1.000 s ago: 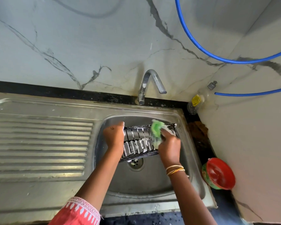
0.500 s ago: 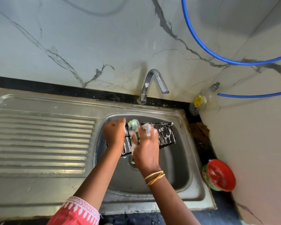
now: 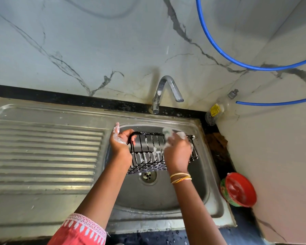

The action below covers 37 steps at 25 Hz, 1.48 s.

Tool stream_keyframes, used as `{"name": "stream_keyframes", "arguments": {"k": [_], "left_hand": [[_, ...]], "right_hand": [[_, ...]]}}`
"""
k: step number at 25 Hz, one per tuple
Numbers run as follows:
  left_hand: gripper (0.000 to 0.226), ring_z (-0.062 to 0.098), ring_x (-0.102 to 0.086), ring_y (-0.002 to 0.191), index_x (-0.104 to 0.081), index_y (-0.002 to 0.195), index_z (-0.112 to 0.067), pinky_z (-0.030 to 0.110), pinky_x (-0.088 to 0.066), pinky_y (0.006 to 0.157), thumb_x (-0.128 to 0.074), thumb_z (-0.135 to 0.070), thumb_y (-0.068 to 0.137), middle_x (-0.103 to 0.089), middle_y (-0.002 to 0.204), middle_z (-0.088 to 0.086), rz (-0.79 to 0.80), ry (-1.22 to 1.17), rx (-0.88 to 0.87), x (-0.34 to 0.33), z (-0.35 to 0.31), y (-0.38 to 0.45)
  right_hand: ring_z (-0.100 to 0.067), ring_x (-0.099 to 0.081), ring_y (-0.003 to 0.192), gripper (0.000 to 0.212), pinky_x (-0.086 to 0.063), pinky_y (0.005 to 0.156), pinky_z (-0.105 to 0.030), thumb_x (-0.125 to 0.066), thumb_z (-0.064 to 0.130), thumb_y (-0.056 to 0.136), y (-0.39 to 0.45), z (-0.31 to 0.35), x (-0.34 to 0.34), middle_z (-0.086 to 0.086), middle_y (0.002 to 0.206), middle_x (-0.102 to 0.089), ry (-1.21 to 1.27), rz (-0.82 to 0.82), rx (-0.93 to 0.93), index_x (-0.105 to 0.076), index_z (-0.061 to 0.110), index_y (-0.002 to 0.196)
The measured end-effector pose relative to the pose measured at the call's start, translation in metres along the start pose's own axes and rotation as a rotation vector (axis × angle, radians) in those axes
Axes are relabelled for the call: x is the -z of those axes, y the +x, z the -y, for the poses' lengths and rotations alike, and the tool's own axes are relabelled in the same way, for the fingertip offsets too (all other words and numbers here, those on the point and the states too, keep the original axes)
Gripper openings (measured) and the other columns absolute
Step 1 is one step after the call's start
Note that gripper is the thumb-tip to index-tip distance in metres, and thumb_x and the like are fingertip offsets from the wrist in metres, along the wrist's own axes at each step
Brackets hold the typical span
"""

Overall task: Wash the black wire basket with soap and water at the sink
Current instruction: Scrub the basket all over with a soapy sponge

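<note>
**Soapy basket over the sink**

A person is standing at the steel sink and holding the black wire basket up over the bowl, just above the drain. The basket is tilting, and white soap foam is sticking to its wires.

The left hand is grasping the left end of the basket; its fingers are curling round the top wire, so that grip is clenched on the basket. Foam is sitting on its thumb and knuckles.

The right hand is lying over the right part of the basket. It is blurry. Something pale and foamy, a scrub pad, is showing at its fingertips against the top wire. I cannot tell how tight that grip is. Yellow bangles are sitting on the right wrist.

The tap is standing behind the sink, and no water is showing under it. A red bowl is sitting on the dark bench to the right of the sink. A clear bottle with a yellow label is leaning in the corner. A blue hose is hanging across the marble wall.
</note>
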<state>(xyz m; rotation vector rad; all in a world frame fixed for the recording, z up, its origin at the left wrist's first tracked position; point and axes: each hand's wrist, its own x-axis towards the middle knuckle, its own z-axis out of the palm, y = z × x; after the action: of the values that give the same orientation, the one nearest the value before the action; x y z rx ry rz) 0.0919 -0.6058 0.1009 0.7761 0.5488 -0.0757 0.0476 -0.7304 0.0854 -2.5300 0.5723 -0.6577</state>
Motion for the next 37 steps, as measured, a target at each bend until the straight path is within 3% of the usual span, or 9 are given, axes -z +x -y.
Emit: {"name": "stream_keyframes", "arguments": {"k": [3, 5, 7, 15, 23, 26, 30, 34, 37], "left_hand": [[0.079, 0.015, -0.048, 0.044, -0.061, 0.031, -0.016, 0.019, -0.039, 0.044, -0.029, -0.029, 0.103, -0.051, 0.034, -0.006, 0.026, -0.108, 0.103, -0.004, 0.008, -0.007], [0.045, 0.016, -0.049, 0.052, -0.074, 0.076, -0.014, 0.017, -0.043, 0.045, -0.040, -0.032, 0.100, -0.055, 0.040, -0.003, -0.017, -0.174, 0.164, -0.002, 0.011, -0.002], [0.028, 0.012, -0.042, 0.045, -0.062, 0.112, -0.019, 0.022, -0.036, 0.046, -0.038, -0.029, 0.100, -0.055, 0.051, 0.000, -0.032, -0.065, 0.125, 0.004, 0.013, 0.007], [0.030, 0.000, -0.036, 0.031, -0.050, 0.073, -0.016, 0.013, -0.024, 0.037, -0.037, -0.010, 0.099, -0.040, 0.060, -0.004, -0.014, 0.189, 0.032, 0.011, 0.019, 0.020], [0.031, 0.015, -0.050, 0.050, -0.064, 0.059, -0.015, 0.023, -0.044, 0.055, -0.061, -0.022, 0.089, -0.052, 0.041, -0.011, -0.082, 0.451, 0.117, 0.030, 0.042, 0.031], [0.011, 0.013, -0.031, 0.050, -0.070, 0.074, -0.018, 0.022, -0.033, 0.051, -0.075, -0.026, 0.079, -0.043, 0.036, -0.013, -0.101, 0.500, 0.051, 0.029, 0.031, 0.037], [0.020, 0.000, -0.043, 0.044, -0.072, 0.097, -0.008, 0.022, -0.031, 0.054, -0.074, -0.019, 0.080, -0.062, 0.055, -0.014, -0.082, 0.380, 0.035, 0.029, 0.023, 0.039], [0.035, 0.001, -0.048, 0.059, -0.068, 0.113, -0.004, 0.018, -0.038, 0.061, -0.073, -0.018, 0.081, -0.067, 0.090, -0.003, -0.166, 0.329, 0.009, 0.032, 0.022, 0.042], [0.032, 0.002, -0.057, 0.064, -0.068, 0.111, -0.002, 0.010, -0.046, 0.059, -0.072, -0.013, 0.082, -0.066, 0.085, -0.003, -0.109, 0.290, -0.026, 0.035, 0.024, 0.049]], "right_hand": [[-0.024, -0.056, 0.060, 0.039, -0.043, 0.046, -0.027, -0.059, -0.002, 0.070, -0.039, 0.037, -0.007, -0.007, 0.082, -0.061, 0.064, 0.051, 0.391, -0.071, 0.019, 0.101], [-0.023, -0.057, 0.056, 0.029, -0.042, 0.043, -0.027, -0.062, 0.014, 0.079, -0.044, 0.032, -0.005, -0.006, 0.087, -0.061, 0.014, 0.085, 0.456, -0.071, 0.026, 0.104], [-0.027, -0.058, 0.049, 0.034, -0.046, 0.038, -0.027, -0.070, 0.013, 0.072, -0.029, 0.009, -0.004, -0.014, 0.097, -0.065, -0.035, 0.006, 0.375, -0.073, 0.025, 0.104], [-0.038, -0.062, 0.101, 0.031, -0.049, 0.082, -0.037, -0.054, 0.010, 0.083, 0.046, -0.061, 0.007, -0.017, 0.113, -0.063, -0.124, 0.135, -0.371, -0.070, 0.017, 0.109], [-0.024, -0.062, 0.054, 0.010, -0.043, 0.044, -0.024, -0.061, 0.026, 0.077, -0.027, 0.003, -0.022, 0.001, 0.075, -0.068, -0.110, 0.195, 0.413, -0.068, 0.023, 0.083], [-0.032, -0.068, 0.069, 0.020, -0.053, 0.057, -0.033, -0.060, 0.021, 0.077, 0.024, -0.049, -0.018, -0.010, 0.085, -0.072, -0.108, 0.128, 0.085, -0.073, 0.018, 0.092], [-0.038, -0.062, 0.105, 0.031, -0.050, 0.088, -0.040, -0.056, 0.014, 0.087, 0.070, -0.091, -0.004, -0.019, 0.115, -0.067, -0.011, 0.133, -0.402, -0.068, 0.014, 0.116], [-0.040, -0.062, 0.100, 0.026, -0.049, 0.081, -0.038, -0.054, 0.010, 0.085, 0.043, -0.078, -0.018, -0.020, 0.107, -0.068, 0.050, -0.026, -0.523, -0.069, 0.009, 0.106], [-0.039, -0.064, 0.091, 0.020, -0.047, 0.072, -0.035, -0.054, 0.009, 0.083, 0.020, -0.067, -0.022, -0.017, 0.100, -0.069, 0.045, -0.112, -0.534, -0.067, 0.007, 0.099]]}}
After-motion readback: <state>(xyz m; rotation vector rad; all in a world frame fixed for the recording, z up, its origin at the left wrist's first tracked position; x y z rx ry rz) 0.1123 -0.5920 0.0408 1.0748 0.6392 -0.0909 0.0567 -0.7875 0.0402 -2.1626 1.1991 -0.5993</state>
